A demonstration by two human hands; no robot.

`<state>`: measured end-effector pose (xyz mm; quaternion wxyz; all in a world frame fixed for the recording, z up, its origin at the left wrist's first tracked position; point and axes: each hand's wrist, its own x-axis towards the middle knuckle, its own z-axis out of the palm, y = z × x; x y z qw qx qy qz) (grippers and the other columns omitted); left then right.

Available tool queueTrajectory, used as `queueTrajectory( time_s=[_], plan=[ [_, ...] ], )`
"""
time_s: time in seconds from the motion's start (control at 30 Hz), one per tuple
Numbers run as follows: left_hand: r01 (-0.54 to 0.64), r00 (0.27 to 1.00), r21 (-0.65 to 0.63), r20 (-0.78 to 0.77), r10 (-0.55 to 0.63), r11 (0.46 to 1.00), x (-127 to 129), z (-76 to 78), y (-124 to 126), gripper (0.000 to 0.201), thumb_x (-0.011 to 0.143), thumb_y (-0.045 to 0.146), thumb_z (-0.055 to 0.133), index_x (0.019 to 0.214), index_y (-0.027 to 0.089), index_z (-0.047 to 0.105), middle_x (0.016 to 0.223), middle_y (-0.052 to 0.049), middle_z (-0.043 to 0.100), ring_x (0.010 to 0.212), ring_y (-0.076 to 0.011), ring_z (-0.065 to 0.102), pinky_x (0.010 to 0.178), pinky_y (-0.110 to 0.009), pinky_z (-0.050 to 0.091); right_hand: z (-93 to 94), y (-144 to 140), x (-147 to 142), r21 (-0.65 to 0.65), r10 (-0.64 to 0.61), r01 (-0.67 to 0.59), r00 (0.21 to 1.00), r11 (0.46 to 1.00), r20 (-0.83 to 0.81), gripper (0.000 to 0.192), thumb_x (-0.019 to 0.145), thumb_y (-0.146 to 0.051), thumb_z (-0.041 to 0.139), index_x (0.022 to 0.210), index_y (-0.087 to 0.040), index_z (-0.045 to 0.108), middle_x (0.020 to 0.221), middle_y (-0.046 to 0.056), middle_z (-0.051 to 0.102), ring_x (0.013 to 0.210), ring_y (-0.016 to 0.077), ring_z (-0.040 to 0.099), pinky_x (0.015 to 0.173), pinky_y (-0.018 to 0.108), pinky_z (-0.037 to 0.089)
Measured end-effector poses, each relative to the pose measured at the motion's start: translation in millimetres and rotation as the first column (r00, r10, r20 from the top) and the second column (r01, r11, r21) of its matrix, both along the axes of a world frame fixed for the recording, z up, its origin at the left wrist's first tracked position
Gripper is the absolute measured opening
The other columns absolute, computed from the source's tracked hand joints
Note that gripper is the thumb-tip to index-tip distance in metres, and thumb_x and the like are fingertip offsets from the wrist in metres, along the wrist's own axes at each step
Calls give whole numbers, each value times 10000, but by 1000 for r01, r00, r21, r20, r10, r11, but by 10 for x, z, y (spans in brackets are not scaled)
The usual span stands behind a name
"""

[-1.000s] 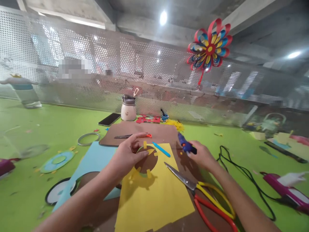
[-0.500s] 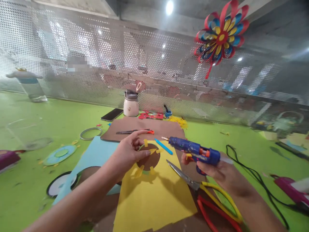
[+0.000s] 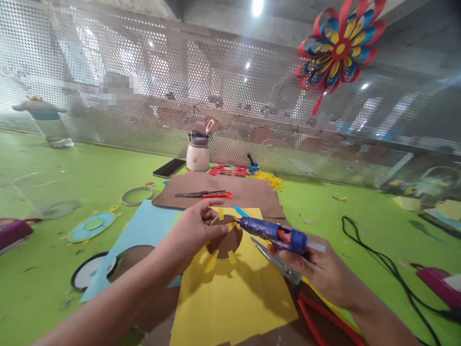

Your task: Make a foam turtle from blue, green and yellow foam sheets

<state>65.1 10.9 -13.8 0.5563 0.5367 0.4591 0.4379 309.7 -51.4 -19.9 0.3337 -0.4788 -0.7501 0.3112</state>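
Observation:
My left hand [image 3: 194, 230] pinches a small yellow paper strip [image 3: 230, 225] between thumb and fingers, over a round brown area [image 3: 229, 242] edged partly in green. Several other yellow paper tabs [image 3: 212, 261] stick out around that edge. A sheet of yellow paper [image 3: 234, 302] lies under both hands. In my right hand [image 3: 317, 269] is a blue glue gun [image 3: 272, 233], a clear glue stick protruding from its back. Its nozzle points left and is close to the strip; contact is unclear. Scissors [image 3: 279, 264] with red and yellow handles lie below the gun, partly hidden by my right hand.
Blue paper [image 3: 140, 223] with a round cutout lies left. A utility knife [image 3: 205, 194] rests on brown cardboard [image 3: 248, 190]. Beyond are a phone [image 3: 169, 167] and a white bottle [image 3: 198, 156]. A black cord [image 3: 382, 262] runs right; a paper flower [image 3: 341, 48] hangs above.
My right hand has brought the glue gun left and slightly down, its nozzle now at the yellow strip. My left hand keeps its pinch. The view has shifted slightly.

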Motion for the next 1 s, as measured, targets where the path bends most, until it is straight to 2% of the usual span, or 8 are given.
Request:
queueTrajectory(
  time_s=[0.2,0.43,0.77,1.0],
  plan=[
    [-4,1000,-12,-3,4,1000,13,21,3,565,574,208,763,1112,199,590,735,69,447,582,-81,484,509,-209,397,-1,2,-6,-7,-19,19,1000,1000,4,231,903,-402,525,895,-185,604,858,48,627,856,211,613,770,316,512],
    [13,1000,-1,-23,-13,1000,8,12,-5,567,600,202,738,1142,209,571,754,61,444,600,-90,494,509,-213,403,-16,-5,-20,20,-59,60,997,998,-40,271,890,-410,551,918,-167,666,816,61,681,738,190,624,633,277,534],
    [5,996,34,-92,-2,999,22,2,-15,545,627,206,719,1152,227,576,774,51,445,619,-102,503,514,-217,407,-23,-20,-18,31,-66,67,997,997,-34,274,892,-413,551,918,-170,676,793,55,684,717,184,632,631,274,545],
    [0,996,44,-86,4,999,34,22,-29,535,622,217,716,1141,225,587,763,52,445,611,-100,501,517,-213,401,26,-24,-35,74,-58,58,998,996,-4,253,889,-396,557,865,-175,678,785,56,688,696,180,632,604,264,536]
  ],
)
